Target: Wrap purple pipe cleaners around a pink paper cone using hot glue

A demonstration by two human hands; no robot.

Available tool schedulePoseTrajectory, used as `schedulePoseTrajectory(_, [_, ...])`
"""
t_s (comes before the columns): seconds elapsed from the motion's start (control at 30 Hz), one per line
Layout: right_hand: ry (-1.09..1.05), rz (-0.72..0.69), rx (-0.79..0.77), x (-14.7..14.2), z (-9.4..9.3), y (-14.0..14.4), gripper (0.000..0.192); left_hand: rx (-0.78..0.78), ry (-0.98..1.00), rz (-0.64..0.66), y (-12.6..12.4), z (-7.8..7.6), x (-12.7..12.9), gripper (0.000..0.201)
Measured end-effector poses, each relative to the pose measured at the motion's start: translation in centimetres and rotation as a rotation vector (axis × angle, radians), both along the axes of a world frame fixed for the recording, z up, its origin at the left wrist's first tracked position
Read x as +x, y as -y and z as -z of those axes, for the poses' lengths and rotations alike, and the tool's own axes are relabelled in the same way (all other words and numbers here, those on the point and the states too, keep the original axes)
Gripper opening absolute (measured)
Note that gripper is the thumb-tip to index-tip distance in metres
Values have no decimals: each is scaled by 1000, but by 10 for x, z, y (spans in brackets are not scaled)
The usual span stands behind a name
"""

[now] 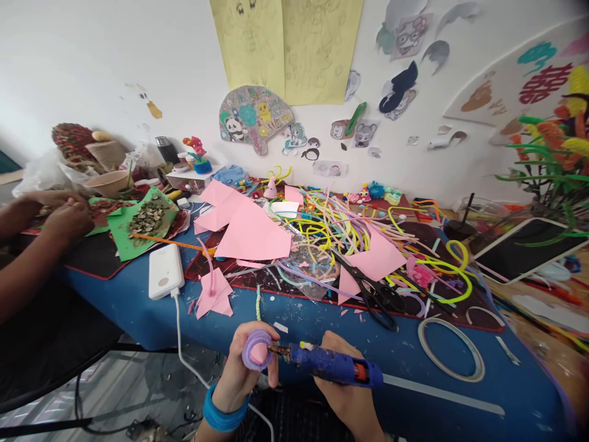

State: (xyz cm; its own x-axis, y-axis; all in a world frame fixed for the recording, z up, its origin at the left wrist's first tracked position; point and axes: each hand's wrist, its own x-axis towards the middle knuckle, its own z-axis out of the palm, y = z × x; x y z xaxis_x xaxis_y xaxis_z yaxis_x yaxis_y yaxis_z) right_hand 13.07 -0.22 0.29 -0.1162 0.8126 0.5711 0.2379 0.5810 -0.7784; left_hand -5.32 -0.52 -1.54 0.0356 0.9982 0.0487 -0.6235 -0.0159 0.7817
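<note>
In my left hand (243, 368), fingers closed round it, is a small purple pipe-cleaner piece (251, 355) with a pink centre. A twisted pale green stem (258, 307) shows just above that hand; whether it joins the purple piece I cannot tell. My right hand (343, 393) is wrapped round a blue glue gun (331, 363), with a long glue stick (444, 393) jutting from its back end. The gun's dirty nozzle points left and meets or nearly meets the edge of the pink centre.
Black scissors (368, 288) lie among pink paper (253, 230) and a heap of pipe cleaners (322, 221). A roll of tape (451, 350) is at right, near a tablet (529, 248). A white power bank (165, 270) trails a cable. Another person's hands (69, 215) work at far left.
</note>
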Motion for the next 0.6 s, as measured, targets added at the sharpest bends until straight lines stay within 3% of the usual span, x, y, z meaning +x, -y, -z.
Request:
schedulePoseTrajectory(0.23, [9, 7, 3, 0, 1, 1, 22, -8, 3, -4, -1, -2, 0, 49])
schedulePoseTrajectory(0.6, [-1, -8, -28, -1, 8, 1, 23, 32, 5, -22, -2, 6, -2, 56])
